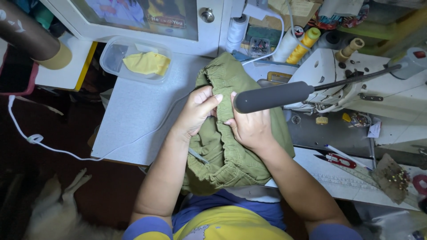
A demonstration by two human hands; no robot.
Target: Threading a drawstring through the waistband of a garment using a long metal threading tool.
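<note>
Cramped sewing corner: grey table [133, 115], white sewing machine [356, 84] at 2 o'clock, dark floor at 9.

Olive garment [231, 146] lies on the table edge at centre, long axis running 12 to 6, gathered waistband end hanging toward the person's lap. Cotton-like twill, matte, puckered where elastic bunches it.

Left hand [195, 113] closed on a fold of the garment, thumb and fingers pinched over the fabric. Right hand [251, 126] just beside it at 3 o'clock, fingers curled into the same ridge, gripping cloth. Hands nearly touching, both on the upper third; left slightly nearer the top end.

Black lamp arm [271, 97], smooth cylinder, sits right above the right hand, pointing 9 o'clock.

Around: clear plastic tub [133, 60] with yellow cloth at 11, thread cones [298, 44] white and yellow at 1, red snips [338, 160] at 4, white cord [53, 149] trailing off at 8.
</note>
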